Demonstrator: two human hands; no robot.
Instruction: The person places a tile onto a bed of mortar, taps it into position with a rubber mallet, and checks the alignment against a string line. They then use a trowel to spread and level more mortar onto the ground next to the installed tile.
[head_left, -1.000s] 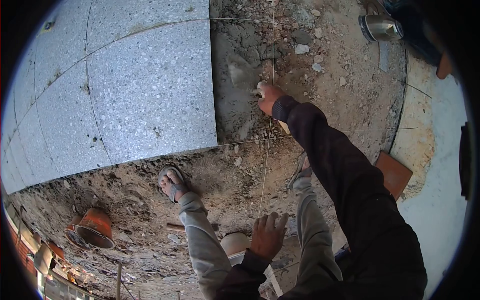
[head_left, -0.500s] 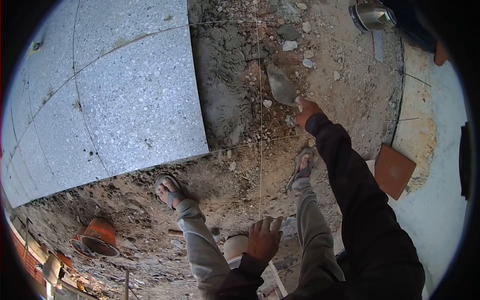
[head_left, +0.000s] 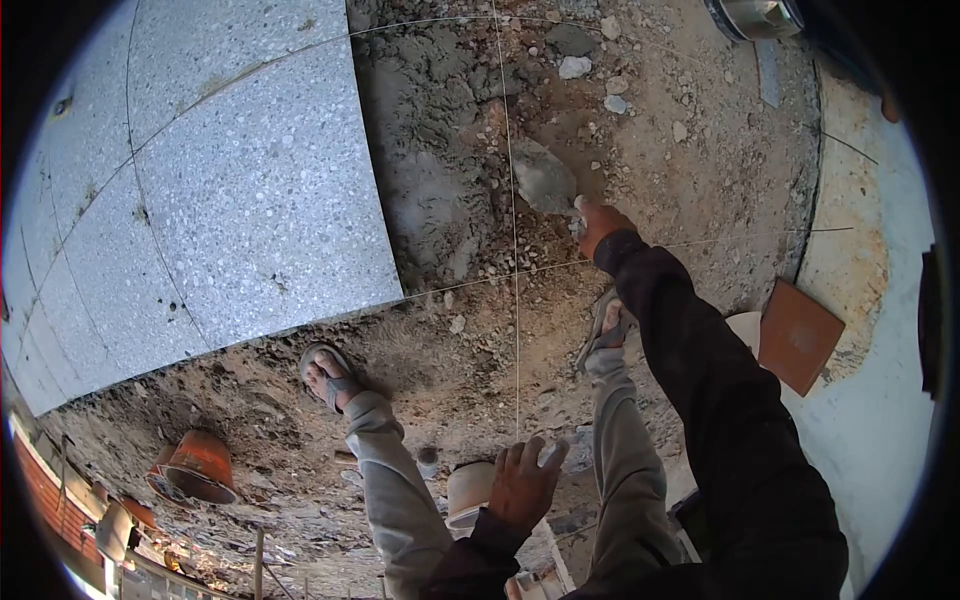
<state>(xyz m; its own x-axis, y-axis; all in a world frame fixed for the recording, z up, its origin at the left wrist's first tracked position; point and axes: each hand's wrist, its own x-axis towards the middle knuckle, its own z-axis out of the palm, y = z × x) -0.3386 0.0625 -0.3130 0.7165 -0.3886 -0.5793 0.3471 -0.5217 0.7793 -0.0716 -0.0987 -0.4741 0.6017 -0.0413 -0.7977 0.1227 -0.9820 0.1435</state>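
Observation:
My right hand (head_left: 602, 222) is closed around the handle of a trowel (head_left: 543, 178). Its grey, mortar-smeared blade lies low over the loose soil, just right of the wet mortar bed (head_left: 425, 190). The fingers hide most of the handle. My left hand (head_left: 525, 485) hangs empty between my legs with its fingers stretched out and slightly apart, above a pale bucket (head_left: 470, 492). Speckled grey slabs (head_left: 260, 190) border the mortar on the left. A thin string (head_left: 516, 340) runs lengthwise past the trowel blade, and another string (head_left: 455, 286) crosses it.
Orange buckets (head_left: 202, 465) stand at lower left. A reddish-brown tile (head_left: 800, 335) lies to the right, beside a pale wall-side strip (head_left: 865, 300). At the top right is a metal container (head_left: 762, 18) near a dark-clothed person. White stones (head_left: 575, 67) dot the rubble.
The trowel blade has shifted left toward the mortar and turned more of its broad face to view. My right hand moved slightly left with it. My left hand stays about the same.

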